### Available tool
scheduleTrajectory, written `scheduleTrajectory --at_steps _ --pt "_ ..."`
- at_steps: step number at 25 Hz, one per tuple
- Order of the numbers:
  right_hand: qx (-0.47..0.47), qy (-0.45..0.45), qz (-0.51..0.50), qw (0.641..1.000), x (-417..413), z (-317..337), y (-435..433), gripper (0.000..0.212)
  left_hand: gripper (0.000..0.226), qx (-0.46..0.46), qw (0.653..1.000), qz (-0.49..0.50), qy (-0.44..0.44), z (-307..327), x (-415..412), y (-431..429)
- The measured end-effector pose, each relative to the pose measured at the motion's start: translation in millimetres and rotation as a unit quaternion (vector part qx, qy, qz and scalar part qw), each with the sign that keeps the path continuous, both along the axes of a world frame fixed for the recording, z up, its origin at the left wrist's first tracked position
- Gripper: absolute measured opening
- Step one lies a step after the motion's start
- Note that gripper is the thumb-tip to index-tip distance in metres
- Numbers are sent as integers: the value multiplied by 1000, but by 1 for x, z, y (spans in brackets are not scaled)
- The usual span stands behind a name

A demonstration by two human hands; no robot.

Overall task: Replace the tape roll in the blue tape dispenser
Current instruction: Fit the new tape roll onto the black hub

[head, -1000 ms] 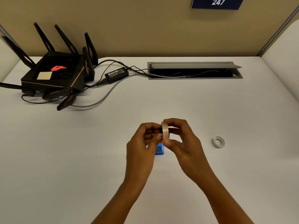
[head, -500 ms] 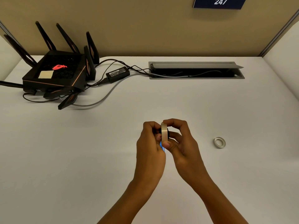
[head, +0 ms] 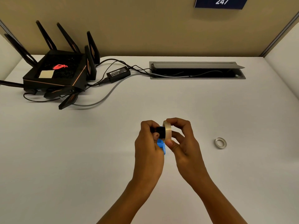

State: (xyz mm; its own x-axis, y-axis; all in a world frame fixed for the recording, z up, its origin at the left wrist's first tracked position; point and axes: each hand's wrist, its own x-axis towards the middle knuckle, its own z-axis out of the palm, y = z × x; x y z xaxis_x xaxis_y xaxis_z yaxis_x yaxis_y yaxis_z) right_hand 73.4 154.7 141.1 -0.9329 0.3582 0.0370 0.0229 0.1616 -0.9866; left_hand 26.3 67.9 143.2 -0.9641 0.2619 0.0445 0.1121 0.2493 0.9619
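The right hand pinches the new beige tape roll by its rim, above the white table. The left hand pinches a small black plastic hub at the roll's hole, with the blue plastic tape dispenser low in the same grip. The thin empty grey ring lies apart on the table, so the old roll seems removed; seating the hub and roll in the dispenser remains. Half a second ago the hub was hidden; now it shows beside the roll.
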Motion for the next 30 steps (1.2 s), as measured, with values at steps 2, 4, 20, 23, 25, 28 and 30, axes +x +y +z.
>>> scheduleTrajectory --at_steps 2,4,20,23,25,28,30 --pt "4 5 -6 1000 0 0 3 39 19 1 1000 -4 3 1 1 0" --pt "5 11 -3 1000 0 0 4 39 15 1 1000 4 3 2 1 0" --pt "-32 22 7 999 -1 2 7 42 19 37 999 24 -32 -1 -6 -9" --pt "-36 26 7 999 0 2 7 42 14 38 998 24 -38 -4 -8 -10" --pt "-34 25 10 999 0 1 8 43 14 33 998 22 -44 -5 -10 -10" --pt "-28 26 10 999 0 1 9 43 17 35 998 15 -44 -3 -11 -13" --pt "-21 28 9 999 -1 1 9 43 21 38 998 10 -41 -2 -12 -14"
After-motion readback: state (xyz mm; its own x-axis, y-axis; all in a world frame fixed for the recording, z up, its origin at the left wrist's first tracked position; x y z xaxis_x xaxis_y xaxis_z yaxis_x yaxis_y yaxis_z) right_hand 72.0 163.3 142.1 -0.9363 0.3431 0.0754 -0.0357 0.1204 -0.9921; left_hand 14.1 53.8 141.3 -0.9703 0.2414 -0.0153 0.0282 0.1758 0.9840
